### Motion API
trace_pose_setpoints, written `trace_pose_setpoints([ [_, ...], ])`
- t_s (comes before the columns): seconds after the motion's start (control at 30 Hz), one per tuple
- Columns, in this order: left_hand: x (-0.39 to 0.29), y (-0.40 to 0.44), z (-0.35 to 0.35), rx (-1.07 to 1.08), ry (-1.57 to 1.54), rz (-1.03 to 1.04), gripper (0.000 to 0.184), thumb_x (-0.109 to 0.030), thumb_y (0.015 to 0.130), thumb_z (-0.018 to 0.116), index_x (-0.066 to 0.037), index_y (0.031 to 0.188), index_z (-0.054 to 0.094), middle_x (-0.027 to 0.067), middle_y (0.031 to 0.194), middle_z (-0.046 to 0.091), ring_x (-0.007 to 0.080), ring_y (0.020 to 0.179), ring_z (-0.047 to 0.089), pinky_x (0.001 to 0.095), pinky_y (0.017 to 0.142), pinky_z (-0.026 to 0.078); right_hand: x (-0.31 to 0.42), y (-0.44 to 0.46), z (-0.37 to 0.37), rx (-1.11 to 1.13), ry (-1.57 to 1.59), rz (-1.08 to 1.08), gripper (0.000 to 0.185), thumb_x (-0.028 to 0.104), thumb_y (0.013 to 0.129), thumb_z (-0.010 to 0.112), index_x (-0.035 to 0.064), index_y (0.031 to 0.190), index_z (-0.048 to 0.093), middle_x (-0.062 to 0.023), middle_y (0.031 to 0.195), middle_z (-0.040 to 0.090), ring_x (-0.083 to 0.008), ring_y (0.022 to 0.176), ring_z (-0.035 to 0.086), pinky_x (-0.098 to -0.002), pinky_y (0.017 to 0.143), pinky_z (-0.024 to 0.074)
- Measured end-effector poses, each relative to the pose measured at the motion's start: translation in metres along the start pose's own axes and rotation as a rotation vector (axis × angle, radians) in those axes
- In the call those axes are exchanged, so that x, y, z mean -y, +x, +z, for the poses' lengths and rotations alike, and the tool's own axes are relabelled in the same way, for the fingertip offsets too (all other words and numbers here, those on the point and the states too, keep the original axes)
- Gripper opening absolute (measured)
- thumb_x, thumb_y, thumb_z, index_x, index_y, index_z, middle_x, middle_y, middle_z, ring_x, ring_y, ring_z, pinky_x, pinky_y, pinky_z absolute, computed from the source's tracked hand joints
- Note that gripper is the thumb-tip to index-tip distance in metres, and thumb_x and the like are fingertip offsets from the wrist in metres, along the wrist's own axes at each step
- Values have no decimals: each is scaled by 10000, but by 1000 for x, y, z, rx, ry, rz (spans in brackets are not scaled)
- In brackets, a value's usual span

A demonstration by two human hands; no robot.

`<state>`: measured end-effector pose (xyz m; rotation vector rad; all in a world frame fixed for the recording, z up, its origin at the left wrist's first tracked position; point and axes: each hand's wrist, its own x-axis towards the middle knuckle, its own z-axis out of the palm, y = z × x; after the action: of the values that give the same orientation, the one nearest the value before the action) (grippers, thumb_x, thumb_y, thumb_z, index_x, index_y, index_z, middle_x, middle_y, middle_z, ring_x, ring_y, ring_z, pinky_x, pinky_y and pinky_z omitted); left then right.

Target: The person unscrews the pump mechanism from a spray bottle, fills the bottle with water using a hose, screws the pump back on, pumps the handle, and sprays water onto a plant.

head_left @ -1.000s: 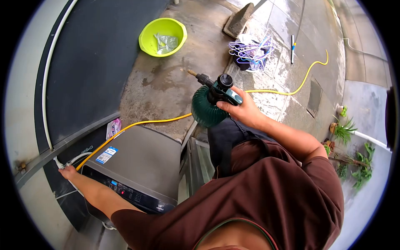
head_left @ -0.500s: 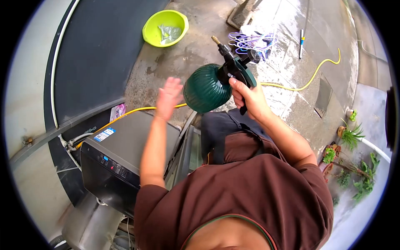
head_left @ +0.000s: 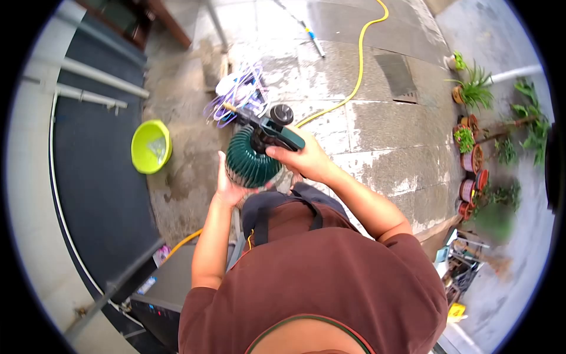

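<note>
Green sprayer [head_left: 253, 164] between two hands, just in front of the person; I read directions from a clock centred on its round body, twelve lying straight ahead of the wearer. The right hand [head_left: 309, 158], at three o'clock, is closed around the handle [head_left: 293, 140]: its thumb [head_left: 280, 154] crosses the near side and ends beside the black neck [head_left: 259, 143], while its other fingers pass beneath and are mostly hidden from me. The left hand [head_left: 232, 189], at seven, is spread into a wide cup. Its thumb [head_left: 222, 165] stands up along the nine o'clock flank, well apart from the fingers, which run under the lower edge toward six; the body sits within this cup, and how much weight it bears I cannot tell. The brass nozzle [head_left: 229, 107] points toward eleven, and the black knob [head_left: 282, 113] stands at one. Surroundings: a heap of hangers [head_left: 253, 82] lies at twelve, beyond the nozzle; a lime basin [head_left: 137, 150] is on the floor at nine; the washer [head_left: 177, 274] stands at seven, partly behind the left arm; a yellow hose [head_left: 361, 62] curves away between one and two; potted plants [head_left: 473, 88] line the wall near three.
</note>
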<state>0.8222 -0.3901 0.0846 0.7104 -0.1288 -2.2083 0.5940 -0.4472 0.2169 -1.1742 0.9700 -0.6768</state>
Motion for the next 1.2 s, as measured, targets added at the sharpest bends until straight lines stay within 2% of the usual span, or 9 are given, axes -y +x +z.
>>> trace_pose_setpoints([
  [0.2, 35, 108, 83, -31, 117, -140, 666, -618, 950, 375, -87, 1295, 578, 151, 1109, 693, 298, 789, 696, 435, 521, 565, 2, -60, -127, -269, 380, -20, 307, 151, 921, 680, 45, 1182, 558, 29, 609, 477, -47, 443, 405, -230, 410, 325],
  [0.23, 38, 131, 89, 167, 136, -155, 622, -580, 970, 388, -97, 1322, 557, 126, 1188, 668, 266, 953, 688, 443, 700, 596, 2, -66, -142, -317, 416, -57, 303, 155, 923, 679, 42, 1176, 557, 29, 606, 473, -47, 444, 405, -231, 409, 328],
  [0.33, 65, 198, 126, -11, 139, 9, 544, -490, 1005, 409, -103, 1372, 512, 81, 1368, 565, 231, 1246, 554, 410, 1086, 432, 6, -74, -173, -465, 374, -149, 302, 149, 925, 680, 27, 1170, 552, 23, 602, 478, -52, 437, 416, -229, 398, 336],
  [0.63, 61, 334, 229, 155, 81, -283, 612, -581, 979, 383, -142, 1386, 508, 100, 1365, 567, 279, 1273, 526, 477, 1071, 424, 28, -62, -296, -714, 349, -239, 310, 155, 913, 694, 22, 1166, 574, 27, 618, 491, -52, 437, 427, -223, 396, 351],
  [0.67, 56, 344, 237, 72, 182, -318, 655, -613, 972, 377, -108, 1361, 526, 101, 1300, 615, 275, 1121, 623, 430, 878, 535, 30, -58, -310, -729, 376, -253, 320, 164, 910, 700, 28, 1172, 576, 27, 621, 493, -52, 438, 428, -221, 398, 355],
  [0.8, 48, 425, 243, 269, 238, -517, 782, -749, 939, 281, -100, 1261, 575, 97, 1020, 699, 222, 803, 660, 339, 705, 520, 46, -45, -365, -895, 299, -279, 334, 199, 906, 720, 48, 1173, 587, 31, 599, 490, -53, 437, 439, -227, 392, 354],
  [0.9, 54, 508, 228, 473, 212, -534, 822, -773, 927, 269, -77, 1211, 603, 76, 984, 698, 196, 808, 645, 322, 711, 507, 49, -39, -404, -999, 263, -281, 338, 210, 902, 730, 53, 1167, 591, 33, 585, 493, -52, 435, 444, -229, 386, 350],
  [1.07, 77, 559, 316, 308, 427, -443, 816, -722, 954, 307, -51, 1393, 462, 160, 1414, 528, 298, 1281, 532, 479, 1076, 400, 54, -38, -477, -1122, 329, -301, 347, 228, 893, 745, 52, 1149, 591, 35, 585, 498, -48, 429, 440, -227, 380, 342],
  [1.2, 99, 609, 368, 301, 245, -440, 765, -703, 951, 363, -58, 1336, 506, 141, 1339, 589, 291, 1246, 555, 491, 1059, 413, 45, -31, -549, -1204, 333, -326, 374, 244, 891, 749, 44, 1160, 583, 34, 601, 505, -44, 436, 440, -224, 385, 346],
])
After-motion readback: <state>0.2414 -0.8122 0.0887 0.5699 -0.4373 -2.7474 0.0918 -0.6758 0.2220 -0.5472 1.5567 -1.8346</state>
